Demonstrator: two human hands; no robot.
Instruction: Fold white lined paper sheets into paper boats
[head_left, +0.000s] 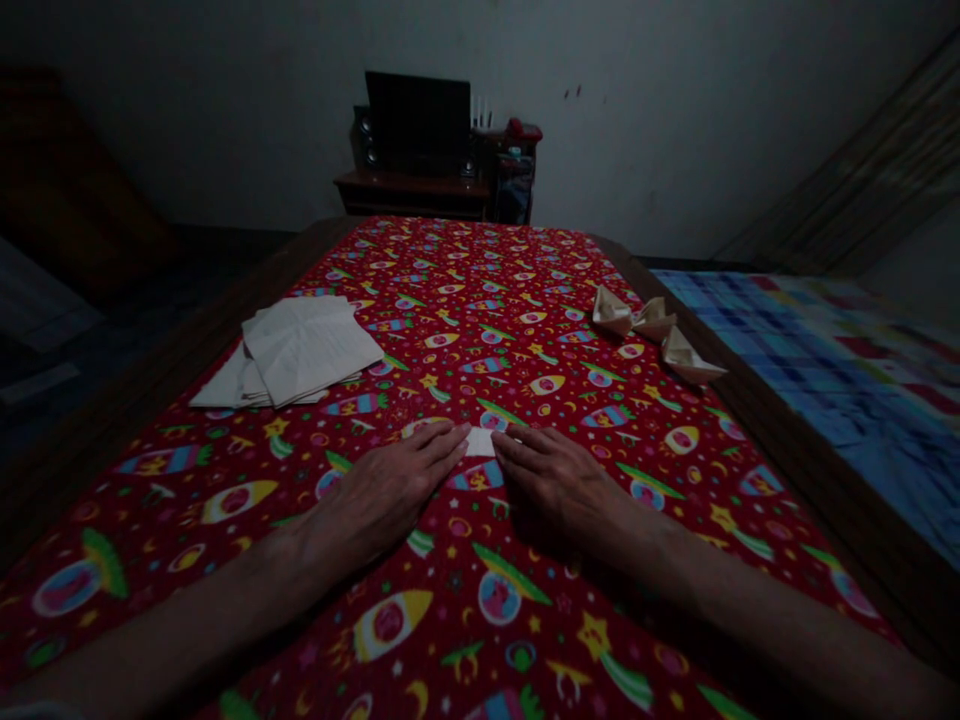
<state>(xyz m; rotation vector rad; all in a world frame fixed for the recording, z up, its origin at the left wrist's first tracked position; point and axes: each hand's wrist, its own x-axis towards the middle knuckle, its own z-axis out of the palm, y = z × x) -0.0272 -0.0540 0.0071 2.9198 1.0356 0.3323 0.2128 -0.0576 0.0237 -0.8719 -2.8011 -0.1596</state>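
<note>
Head | left hand (399, 476), right hand (559, 474) over paper (481, 442), ends hidden | each grip unclear

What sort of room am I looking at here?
Probably a room in someone's home: a flat black rectangular screen stands on a dark reddish-brown cabinet by a plain wall, and a bright red cloth printed with cartoon rockets is spread out in front.

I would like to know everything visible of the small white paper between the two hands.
The small white paper lies flat on the red rocket-patterned cloth. Only a plain, pale middle part shows. The bare left hand touches one end, the bare right hand the other. Fingers hide its full outline; folds are unclear.
</note>
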